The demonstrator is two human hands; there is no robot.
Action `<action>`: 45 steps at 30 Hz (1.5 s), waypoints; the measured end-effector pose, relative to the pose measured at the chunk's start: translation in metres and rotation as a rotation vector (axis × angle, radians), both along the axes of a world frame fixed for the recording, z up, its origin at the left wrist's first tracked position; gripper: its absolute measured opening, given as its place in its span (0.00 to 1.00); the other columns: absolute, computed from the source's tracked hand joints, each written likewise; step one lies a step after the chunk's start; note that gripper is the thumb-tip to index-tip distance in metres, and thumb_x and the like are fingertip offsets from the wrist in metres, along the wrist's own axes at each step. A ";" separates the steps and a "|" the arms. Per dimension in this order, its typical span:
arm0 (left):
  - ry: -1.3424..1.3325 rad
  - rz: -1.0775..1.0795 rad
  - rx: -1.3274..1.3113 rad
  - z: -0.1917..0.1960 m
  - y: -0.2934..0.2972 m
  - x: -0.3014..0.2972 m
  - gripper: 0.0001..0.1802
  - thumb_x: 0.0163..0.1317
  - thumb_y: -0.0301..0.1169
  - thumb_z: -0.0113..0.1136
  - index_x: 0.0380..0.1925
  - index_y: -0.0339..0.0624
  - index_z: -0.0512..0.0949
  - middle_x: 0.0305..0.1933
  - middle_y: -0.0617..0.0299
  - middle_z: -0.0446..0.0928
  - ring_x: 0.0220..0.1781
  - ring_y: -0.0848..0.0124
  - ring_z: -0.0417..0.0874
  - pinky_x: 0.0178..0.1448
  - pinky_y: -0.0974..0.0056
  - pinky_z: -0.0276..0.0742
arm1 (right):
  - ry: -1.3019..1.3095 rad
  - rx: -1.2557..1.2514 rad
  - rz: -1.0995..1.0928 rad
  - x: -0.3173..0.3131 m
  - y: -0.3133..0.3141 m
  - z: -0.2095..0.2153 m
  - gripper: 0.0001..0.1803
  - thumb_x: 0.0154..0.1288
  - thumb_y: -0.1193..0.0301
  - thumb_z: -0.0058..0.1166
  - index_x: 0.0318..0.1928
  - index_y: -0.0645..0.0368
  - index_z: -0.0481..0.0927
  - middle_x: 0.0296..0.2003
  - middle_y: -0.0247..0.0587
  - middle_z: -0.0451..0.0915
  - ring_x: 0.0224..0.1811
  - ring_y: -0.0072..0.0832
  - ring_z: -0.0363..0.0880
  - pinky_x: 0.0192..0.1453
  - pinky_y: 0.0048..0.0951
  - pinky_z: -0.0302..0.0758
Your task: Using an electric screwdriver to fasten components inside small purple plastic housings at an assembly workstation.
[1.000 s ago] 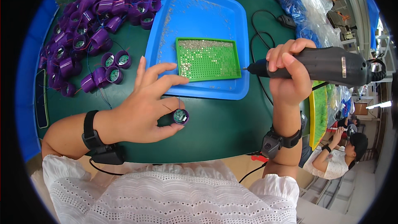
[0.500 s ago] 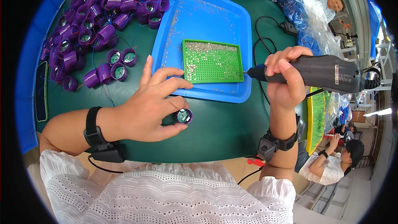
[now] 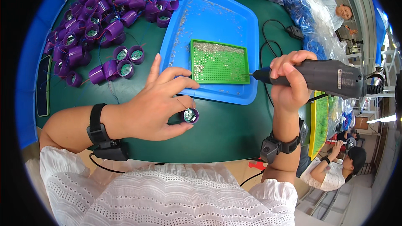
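Observation:
Between the thumb and a finger of my left hand [image 3: 153, 106] is a small purple cylindrical housing [image 3: 190, 116], upright on the green table, with a circuit board inside and thin wires rising from it. The other left fingers are spread towards a green perforated tray [image 3: 220, 62] of small metal screws. My right hand [image 3: 289, 81] is wrapped round a dark electric screwdriver [image 3: 322, 76], held sideways. Its bit points left and overlaps the tray's right edge; whether a screw is on the tip is too small to tell. The green tray sits in a larger blue tray [image 3: 222, 8] with scattered screws.
Many purple housings [image 3: 113, 29] with boards and wires lie piled at the far left. A phone [image 3: 43, 86] lies by the left edge. A black cable [image 3: 268, 42] runs right of the blue tray, near plastic bags [image 3: 295, 12]. Two people [image 3: 331, 8] [image 3: 335, 169] are on the right.
The table scene has shifted slightly to the right in the picture. Both hands keep their grips, and the screwdriver's tip stays by the green tray's right edge.

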State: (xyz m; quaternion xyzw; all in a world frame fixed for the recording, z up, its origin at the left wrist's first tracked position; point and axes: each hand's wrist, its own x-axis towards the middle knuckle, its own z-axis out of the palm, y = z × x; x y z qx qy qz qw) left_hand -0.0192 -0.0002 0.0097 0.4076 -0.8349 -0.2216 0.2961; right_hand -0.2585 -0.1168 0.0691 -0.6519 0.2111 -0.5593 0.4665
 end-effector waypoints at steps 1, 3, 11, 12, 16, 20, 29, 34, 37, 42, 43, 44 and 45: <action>0.000 0.003 -0.001 0.000 0.000 0.000 0.15 0.40 0.36 0.70 0.28 0.46 0.77 0.52 0.58 0.70 0.62 0.53 0.64 0.66 0.29 0.27 | 0.010 -0.002 -0.006 0.000 0.001 0.001 0.13 0.51 0.82 0.46 0.39 0.63 0.64 0.20 0.40 0.70 0.19 0.26 0.70 0.28 0.28 0.71; 0.005 -0.002 -0.021 0.000 0.000 0.000 0.13 0.43 0.36 0.67 0.27 0.44 0.76 0.49 0.57 0.69 0.61 0.54 0.63 0.64 0.26 0.33 | 0.022 -0.007 -0.014 0.003 0.004 0.001 0.13 0.51 0.83 0.46 0.39 0.63 0.64 0.20 0.40 0.70 0.19 0.26 0.70 0.28 0.27 0.71; 0.026 -0.011 -0.020 -0.001 0.001 0.001 0.17 0.39 0.35 0.71 0.30 0.46 0.76 0.51 0.57 0.69 0.62 0.53 0.63 0.66 0.29 0.31 | 0.076 -0.053 -0.033 0.010 0.011 0.002 0.13 0.50 0.84 0.46 0.39 0.64 0.64 0.21 0.41 0.71 0.19 0.25 0.71 0.27 0.24 0.71; 0.047 -0.015 -0.014 -0.001 0.001 0.001 0.17 0.39 0.35 0.71 0.30 0.45 0.76 0.51 0.56 0.69 0.62 0.53 0.63 0.65 0.29 0.32 | 0.069 -0.060 -0.055 0.008 0.011 0.003 0.14 0.50 0.84 0.46 0.39 0.63 0.64 0.21 0.41 0.71 0.19 0.26 0.71 0.28 0.25 0.71; 0.075 -0.006 -0.037 -0.004 0.000 0.001 0.18 0.38 0.35 0.71 0.31 0.45 0.77 0.51 0.56 0.68 0.61 0.53 0.63 0.65 0.29 0.34 | -0.022 -0.052 -0.088 0.008 0.016 0.013 0.14 0.49 0.83 0.47 0.39 0.63 0.65 0.21 0.39 0.70 0.19 0.28 0.71 0.30 0.28 0.72; 0.078 0.009 -0.055 -0.005 -0.002 0.002 0.17 0.38 0.34 0.71 0.31 0.45 0.79 0.51 0.56 0.68 0.60 0.54 0.63 0.65 0.30 0.35 | -0.108 -0.058 0.073 0.005 0.027 0.028 0.14 0.50 0.79 0.47 0.40 0.61 0.65 0.21 0.39 0.68 0.19 0.28 0.68 0.32 0.33 0.69; 0.048 0.043 -0.027 -0.008 0.004 -0.001 0.15 0.40 0.34 0.70 0.30 0.44 0.79 0.51 0.58 0.67 0.62 0.56 0.61 0.66 0.30 0.35 | -0.138 0.109 0.213 0.030 0.090 0.027 0.14 0.51 0.76 0.53 0.38 0.56 0.63 0.21 0.36 0.68 0.19 0.27 0.67 0.35 0.33 0.66; 0.051 0.035 -0.036 -0.008 0.004 -0.001 0.15 0.40 0.35 0.70 0.30 0.44 0.79 0.50 0.58 0.67 0.62 0.57 0.61 0.67 0.32 0.36 | -0.024 0.080 0.251 0.042 0.103 0.016 0.15 0.55 0.75 0.55 0.39 0.54 0.62 0.21 0.33 0.68 0.20 0.26 0.70 0.36 0.33 0.67; 0.058 0.034 -0.032 -0.008 0.003 -0.001 0.15 0.40 0.35 0.70 0.29 0.44 0.79 0.50 0.58 0.67 0.62 0.57 0.61 0.67 0.32 0.37 | 0.028 0.049 0.283 0.043 0.103 0.011 0.15 0.57 0.77 0.54 0.39 0.54 0.62 0.23 0.34 0.69 0.22 0.26 0.70 0.37 0.34 0.69; 0.067 0.033 -0.028 -0.008 0.003 0.000 0.14 0.40 0.35 0.70 0.29 0.44 0.79 0.50 0.57 0.67 0.62 0.57 0.60 0.67 0.32 0.37 | 0.080 0.014 0.311 0.047 0.102 0.004 0.14 0.57 0.79 0.53 0.39 0.56 0.62 0.24 0.35 0.70 0.23 0.26 0.71 0.37 0.34 0.70; 0.069 0.029 -0.025 -0.009 0.003 0.000 0.14 0.40 0.35 0.70 0.28 0.44 0.80 0.50 0.57 0.67 0.62 0.57 0.60 0.68 0.32 0.37 | 0.080 0.014 0.313 0.049 0.104 0.003 0.14 0.57 0.79 0.53 0.39 0.56 0.62 0.24 0.35 0.70 0.23 0.26 0.71 0.37 0.34 0.70; 0.070 0.031 -0.025 -0.009 0.003 0.000 0.14 0.40 0.35 0.70 0.28 0.44 0.80 0.50 0.57 0.67 0.62 0.57 0.60 0.68 0.32 0.37 | 0.071 0.030 0.260 0.053 0.106 0.002 0.15 0.56 0.77 0.55 0.38 0.55 0.63 0.22 0.35 0.69 0.21 0.26 0.69 0.36 0.33 0.68; 0.072 0.028 -0.024 -0.009 0.003 0.000 0.14 0.40 0.35 0.70 0.28 0.44 0.80 0.50 0.57 0.67 0.62 0.57 0.60 0.68 0.32 0.37 | 0.062 0.046 0.207 0.055 0.107 0.002 0.15 0.54 0.74 0.57 0.38 0.55 0.63 0.21 0.34 0.68 0.19 0.25 0.68 0.35 0.31 0.65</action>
